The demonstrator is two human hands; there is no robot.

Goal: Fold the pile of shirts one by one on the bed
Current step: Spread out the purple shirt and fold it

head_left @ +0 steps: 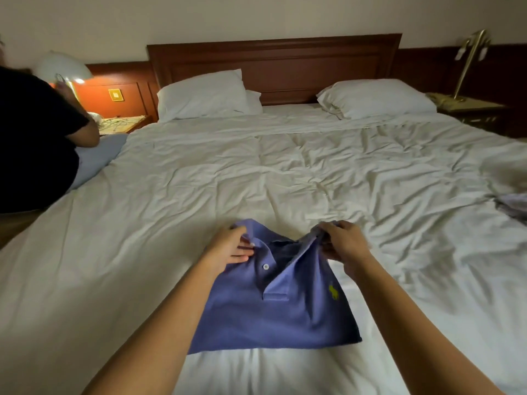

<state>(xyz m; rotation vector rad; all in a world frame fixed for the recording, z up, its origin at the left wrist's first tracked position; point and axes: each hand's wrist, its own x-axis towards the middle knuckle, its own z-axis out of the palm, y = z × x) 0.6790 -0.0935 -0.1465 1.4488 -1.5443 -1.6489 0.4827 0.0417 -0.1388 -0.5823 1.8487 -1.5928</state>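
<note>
Presently at the collar: left hand (pixel 231 248), fingers curled, pinching the left collar flap of the blue polo shirt (pixel 271 317) beside the placket. Right hand (pixel 346 243) also closed, gripping the bunched right collar and shoulder, raised slightly off the bed (pixel 171 195). Both in contact with the garment, neither nearer than the other.

Shirt lying front up on the near part of the bed, between the forearms, already reduced to a compact rectangle, sleeves out of sight. Long axis running from the collar at the far end, under the hands, back toward the camera wearer. Judged step: straightening the collar before setting the piece aside.

Markings: yellow embroidered emblem (pixel 333 292) on the chest, right of the placket, horse-and-rider in outline, no lettering legible. One white button (pixel 265 266) visible, undone. Neck label dark, unreadable.

Further out: crumpled lavender-grey cloth (pixel 513 205) at the bed's right edge, well apart, probably the remaining pile. Second person (pixel 37 138) at far left.
</note>
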